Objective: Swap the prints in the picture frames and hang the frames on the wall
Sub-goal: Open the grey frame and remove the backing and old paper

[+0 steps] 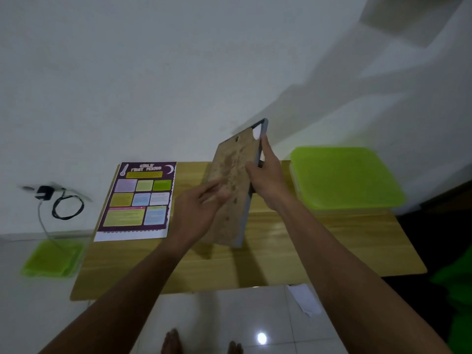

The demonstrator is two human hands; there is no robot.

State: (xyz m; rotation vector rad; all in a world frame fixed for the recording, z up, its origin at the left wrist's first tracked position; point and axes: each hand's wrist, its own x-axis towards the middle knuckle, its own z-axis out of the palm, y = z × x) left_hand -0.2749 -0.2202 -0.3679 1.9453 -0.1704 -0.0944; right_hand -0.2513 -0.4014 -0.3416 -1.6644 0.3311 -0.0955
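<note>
Picture frame [235, 159] stands tilted, its lower edge seemingly resting near the middle of the counter [306, 246], with the stained brown backing towards me. My right hand [265, 175] grips its right rim, fingers curled round the edge. My left hand [196, 213] lies with fairly straight fingers against the backing, though blur hides exactly how. I judge it light and stiff, with a fragile front, so the rims are the place to hold. One print [139, 198] lies flat by the counter's far left corner. The frame's front is hidden, and I cannot make out any clips.
</note>
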